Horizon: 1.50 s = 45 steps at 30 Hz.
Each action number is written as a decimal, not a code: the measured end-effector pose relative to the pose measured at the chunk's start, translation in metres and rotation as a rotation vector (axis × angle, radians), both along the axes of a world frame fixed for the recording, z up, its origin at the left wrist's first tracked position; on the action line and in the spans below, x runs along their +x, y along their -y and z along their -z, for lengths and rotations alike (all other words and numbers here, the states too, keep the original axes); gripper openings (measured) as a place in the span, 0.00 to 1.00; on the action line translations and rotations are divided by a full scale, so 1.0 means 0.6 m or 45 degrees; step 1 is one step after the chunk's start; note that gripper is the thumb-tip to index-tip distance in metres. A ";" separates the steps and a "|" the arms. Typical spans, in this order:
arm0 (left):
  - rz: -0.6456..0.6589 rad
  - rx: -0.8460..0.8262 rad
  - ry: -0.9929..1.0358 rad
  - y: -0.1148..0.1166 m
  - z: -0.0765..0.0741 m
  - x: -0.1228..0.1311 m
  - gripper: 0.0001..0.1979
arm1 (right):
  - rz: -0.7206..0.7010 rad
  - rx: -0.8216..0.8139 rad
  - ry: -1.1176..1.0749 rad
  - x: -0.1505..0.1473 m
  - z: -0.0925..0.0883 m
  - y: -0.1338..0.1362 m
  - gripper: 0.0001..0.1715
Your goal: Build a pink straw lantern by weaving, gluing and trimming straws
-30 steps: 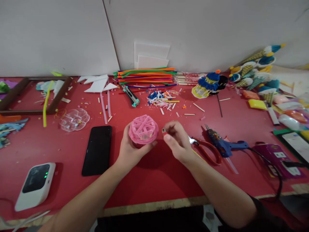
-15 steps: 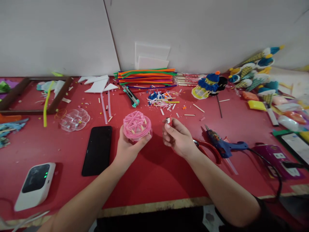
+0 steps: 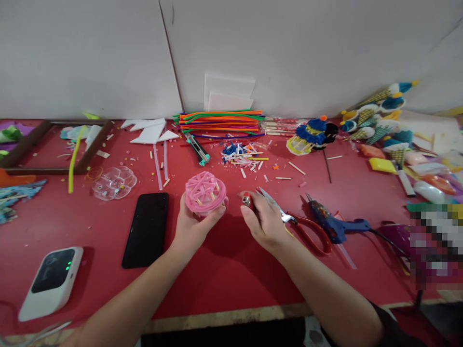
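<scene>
My left hand (image 3: 195,224) is closed round the underside of a pink ball (image 3: 205,192) woven from straw strips, and holds it just above the red table (image 3: 231,270). My right hand (image 3: 265,221) is closed on a small red object with a metal tip (image 3: 246,198), which looks like a lighter, a little to the right of the ball. Red-handled scissors (image 3: 302,229) lie just right of that hand, blades pointing toward the ball.
A black phone (image 3: 146,229) and a white device (image 3: 50,279) lie at the left. A blue glue gun (image 3: 334,221) lies right of the scissors. A straw bundle (image 3: 220,120), a utility knife (image 3: 197,149) and straw cuttings (image 3: 244,156) sit at the back. Craft figures (image 3: 376,120) crowd the right.
My left hand has turned the pink ball and lowered it slightly. My right hand has dropped toward the table with the small red object, ending beside the scissor blades.
</scene>
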<state>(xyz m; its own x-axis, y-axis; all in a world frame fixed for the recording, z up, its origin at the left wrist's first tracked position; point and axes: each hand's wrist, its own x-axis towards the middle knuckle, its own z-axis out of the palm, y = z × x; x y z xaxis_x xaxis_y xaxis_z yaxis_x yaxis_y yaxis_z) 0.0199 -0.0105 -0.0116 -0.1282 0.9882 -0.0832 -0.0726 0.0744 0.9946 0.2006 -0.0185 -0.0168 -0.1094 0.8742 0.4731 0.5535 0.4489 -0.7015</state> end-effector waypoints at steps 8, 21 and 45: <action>0.012 0.026 -0.052 -0.001 -0.001 -0.002 0.30 | -0.079 -0.061 0.001 -0.001 -0.002 0.004 0.12; 0.158 0.148 0.268 -0.004 0.038 -0.016 0.28 | -0.302 -0.990 -1.275 -0.006 -0.001 -0.012 0.27; 0.082 0.077 0.287 -0.004 0.020 -0.011 0.25 | -0.184 0.228 -0.198 0.000 -0.007 0.013 0.11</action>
